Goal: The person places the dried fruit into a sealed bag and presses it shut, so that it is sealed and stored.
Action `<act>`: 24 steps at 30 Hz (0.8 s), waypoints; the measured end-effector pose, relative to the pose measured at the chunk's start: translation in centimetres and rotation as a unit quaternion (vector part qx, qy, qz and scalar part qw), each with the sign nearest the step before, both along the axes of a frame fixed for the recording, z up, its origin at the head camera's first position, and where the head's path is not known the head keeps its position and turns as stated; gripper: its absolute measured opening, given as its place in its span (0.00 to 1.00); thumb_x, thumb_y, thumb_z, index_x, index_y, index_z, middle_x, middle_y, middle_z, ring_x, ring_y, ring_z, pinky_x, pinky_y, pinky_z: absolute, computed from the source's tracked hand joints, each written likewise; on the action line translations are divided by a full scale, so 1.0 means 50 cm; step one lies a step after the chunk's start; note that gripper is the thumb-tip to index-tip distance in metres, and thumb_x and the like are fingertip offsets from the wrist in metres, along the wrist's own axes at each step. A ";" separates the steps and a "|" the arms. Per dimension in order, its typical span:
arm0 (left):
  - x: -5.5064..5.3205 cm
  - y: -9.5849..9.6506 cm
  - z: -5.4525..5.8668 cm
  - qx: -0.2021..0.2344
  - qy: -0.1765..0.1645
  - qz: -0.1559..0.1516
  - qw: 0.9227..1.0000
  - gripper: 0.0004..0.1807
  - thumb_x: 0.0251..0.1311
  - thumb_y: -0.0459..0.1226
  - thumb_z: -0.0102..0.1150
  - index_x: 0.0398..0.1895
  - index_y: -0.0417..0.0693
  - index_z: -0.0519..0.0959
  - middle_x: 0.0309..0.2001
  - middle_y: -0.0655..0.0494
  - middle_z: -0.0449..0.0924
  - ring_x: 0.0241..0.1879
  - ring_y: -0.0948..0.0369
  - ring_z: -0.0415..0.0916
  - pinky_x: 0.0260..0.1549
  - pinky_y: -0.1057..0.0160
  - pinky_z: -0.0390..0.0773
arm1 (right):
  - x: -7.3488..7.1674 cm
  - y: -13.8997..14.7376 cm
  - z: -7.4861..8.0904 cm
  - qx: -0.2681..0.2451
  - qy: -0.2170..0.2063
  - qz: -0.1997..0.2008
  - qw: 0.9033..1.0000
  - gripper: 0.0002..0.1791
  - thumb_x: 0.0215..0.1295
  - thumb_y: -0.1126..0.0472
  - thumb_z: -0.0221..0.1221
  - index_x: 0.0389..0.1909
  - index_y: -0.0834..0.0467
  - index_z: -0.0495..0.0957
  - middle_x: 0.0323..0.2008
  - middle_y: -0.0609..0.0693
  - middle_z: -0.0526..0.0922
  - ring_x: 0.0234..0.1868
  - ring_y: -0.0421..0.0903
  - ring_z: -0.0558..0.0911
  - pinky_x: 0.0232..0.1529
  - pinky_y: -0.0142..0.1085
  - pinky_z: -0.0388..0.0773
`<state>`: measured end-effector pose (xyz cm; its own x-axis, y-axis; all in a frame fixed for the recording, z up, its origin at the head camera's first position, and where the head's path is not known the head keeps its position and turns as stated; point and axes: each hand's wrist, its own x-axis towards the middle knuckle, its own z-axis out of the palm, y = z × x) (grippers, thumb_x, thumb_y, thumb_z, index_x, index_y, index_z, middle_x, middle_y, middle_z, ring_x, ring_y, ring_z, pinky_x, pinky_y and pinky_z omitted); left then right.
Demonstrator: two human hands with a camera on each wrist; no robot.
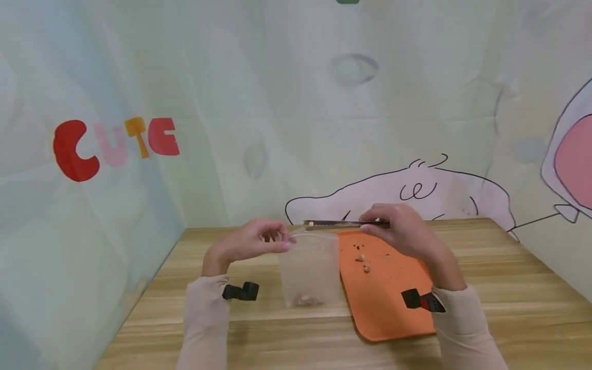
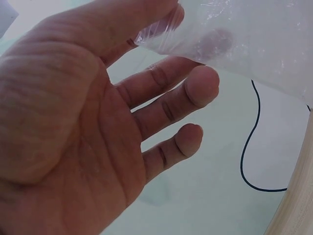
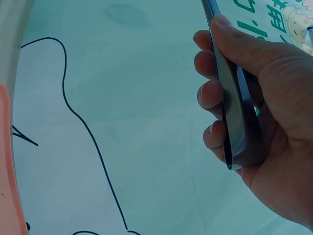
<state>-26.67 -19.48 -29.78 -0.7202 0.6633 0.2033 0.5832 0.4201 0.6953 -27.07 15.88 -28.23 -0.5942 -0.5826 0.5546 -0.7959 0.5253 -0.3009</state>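
My left hand (image 1: 254,240) pinches the top left corner of a clear plastic bag (image 1: 311,270) between thumb and forefinger, its other fingers spread loose in the left wrist view. Several small pale pieces (image 1: 307,299) lie at the bottom of the bag. My right hand (image 1: 401,226) grips metal tongs (image 3: 237,117), their closed end in the palm. The tips of the tongs reach left over the bag's mouth, with a small pale piece (image 1: 310,224) between them.
An orange tray (image 1: 393,303) lies on the wooden table (image 1: 259,339) right of the bag. A few small pale lumps (image 1: 367,268) and dark crumbs (image 1: 358,247) are on it. A printed curtain (image 1: 277,103) hangs behind the table and along its left side.
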 end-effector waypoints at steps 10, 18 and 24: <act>-0.002 0.000 0.002 -0.005 0.007 -0.005 1.000 0.03 0.69 0.39 0.61 0.39 0.51 0.81 0.46 0.57 0.85 0.37 0.55 0.78 0.35 0.60 0.76 | -0.010 0.020 -0.001 -0.003 -0.018 -0.013 1.000 0.04 0.63 0.64 0.68 0.39 0.56 0.87 0.32 0.41 0.83 0.30 0.38 0.79 0.33 0.36 0.77; 0.000 -0.002 0.003 -0.007 0.010 0.000 1.000 0.03 0.69 0.39 0.61 0.38 0.51 0.81 0.46 0.58 0.85 0.35 0.56 0.77 0.34 0.61 0.75 | -0.053 0.107 -0.038 0.089 -0.128 -0.125 0.980 0.08 0.66 0.58 0.66 0.40 0.59 0.86 0.33 0.46 0.85 0.32 0.42 0.79 0.35 0.41 0.76; 0.003 -0.001 0.006 -0.007 0.012 -0.001 1.000 0.03 0.69 0.39 0.61 0.38 0.51 0.81 0.46 0.58 0.85 0.34 0.56 0.77 0.33 0.62 0.74 | -0.098 0.163 -0.109 0.130 -0.227 -0.125 0.957 0.06 0.66 0.59 0.66 0.36 0.58 0.85 0.28 0.45 0.81 0.26 0.43 0.75 0.28 0.37 0.72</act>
<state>-26.50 -19.53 -29.48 -0.7143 0.6673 0.2108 0.6001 0.4290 0.6752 -31.96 24.02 -33.70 -0.8785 -0.4738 0.0617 -0.4537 0.7869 -0.4183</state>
